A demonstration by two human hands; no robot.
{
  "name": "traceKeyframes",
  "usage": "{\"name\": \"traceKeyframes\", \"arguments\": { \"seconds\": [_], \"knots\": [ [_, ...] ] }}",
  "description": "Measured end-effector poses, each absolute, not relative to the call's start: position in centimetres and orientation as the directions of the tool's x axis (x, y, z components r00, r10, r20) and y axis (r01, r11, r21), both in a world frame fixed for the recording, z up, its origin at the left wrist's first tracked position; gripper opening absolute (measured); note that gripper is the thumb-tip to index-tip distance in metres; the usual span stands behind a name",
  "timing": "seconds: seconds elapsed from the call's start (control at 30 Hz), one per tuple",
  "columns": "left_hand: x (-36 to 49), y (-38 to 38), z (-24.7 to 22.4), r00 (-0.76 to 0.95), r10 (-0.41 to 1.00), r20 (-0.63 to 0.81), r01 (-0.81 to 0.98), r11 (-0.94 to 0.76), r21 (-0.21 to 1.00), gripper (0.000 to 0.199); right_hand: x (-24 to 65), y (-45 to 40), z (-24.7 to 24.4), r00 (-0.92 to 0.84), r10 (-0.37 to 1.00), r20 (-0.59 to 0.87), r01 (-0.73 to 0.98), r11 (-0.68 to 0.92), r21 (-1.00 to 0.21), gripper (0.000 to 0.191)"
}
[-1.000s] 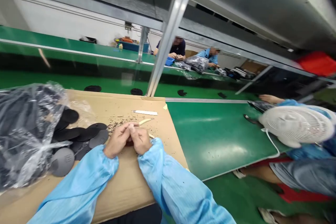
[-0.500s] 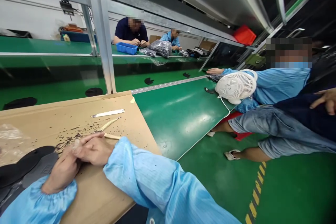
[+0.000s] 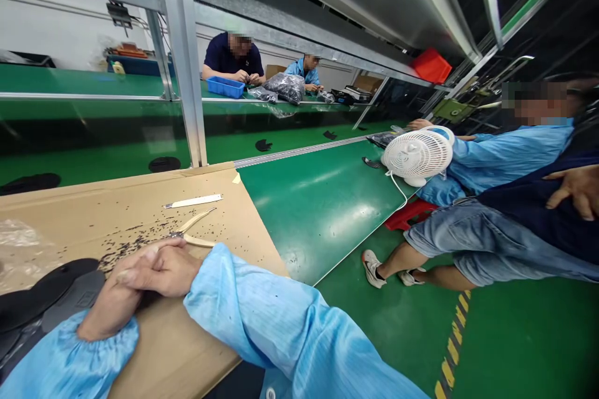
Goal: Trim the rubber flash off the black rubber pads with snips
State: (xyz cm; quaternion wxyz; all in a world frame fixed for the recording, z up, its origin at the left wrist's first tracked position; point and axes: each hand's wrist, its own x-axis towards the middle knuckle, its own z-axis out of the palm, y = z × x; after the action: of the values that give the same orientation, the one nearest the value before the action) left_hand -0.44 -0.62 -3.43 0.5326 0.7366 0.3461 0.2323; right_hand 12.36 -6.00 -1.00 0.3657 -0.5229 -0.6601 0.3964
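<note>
Relaxed and empty, a worker's right hand [image 3: 161, 271] lies across the left hand [image 3: 110, 305], fingers [image 3: 145, 259] released and grasping nothing, beside black rubber discs [image 3: 44, 290] on a cardboard sheet [image 3: 224, 181] littered with black specks [image 3: 133, 246]. Just beyond lie small cream-handled pliers [image 3: 196, 238] and a white strip [image 3: 193, 201]. To the right, a seated co-worker [image 3: 510, 159] sits behind a white desk fan [image 3: 416, 158] at the green bench [image 3: 318, 218]; two more workers [image 3: 233, 56] sit far off.

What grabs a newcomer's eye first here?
The white desk fan stands out at right on the green workbench, beside a seated co-worker in a blue smock. Nearer, black specks scatter across a cardboard sheet, around a pale-handled hand tool, just beyond the person's left hand and right hand.
</note>
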Motion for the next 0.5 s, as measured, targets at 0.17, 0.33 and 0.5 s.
{"name": "traceKeyframes", "arguments": {
  "seconds": [0.17,0.33,0.5],
  "knots": [
    [-0.17,-0.88,-2.96,0.697,0.716,-0.047,0.114,-0.046,0.992,0.043,12.30,-6.08,-0.93,-0.178,0.980,0.089,0.395,0.154,-0.906,0.032],
    [-0.14,-0.73,-3.22,0.694,0.719,-0.035,0.108,-0.056,0.993,0.038,12.24,-6.09,-0.99,-0.152,0.985,0.083,0.407,0.139,-0.903,0.035],
    [-0.08,-0.83,-2.91,0.697,0.717,0.014,0.089,-0.105,0.990,0.035,12.17,-6.04,-1.12,-0.139,0.986,0.096,0.405,0.145,-0.903,0.037]
  ]
}}
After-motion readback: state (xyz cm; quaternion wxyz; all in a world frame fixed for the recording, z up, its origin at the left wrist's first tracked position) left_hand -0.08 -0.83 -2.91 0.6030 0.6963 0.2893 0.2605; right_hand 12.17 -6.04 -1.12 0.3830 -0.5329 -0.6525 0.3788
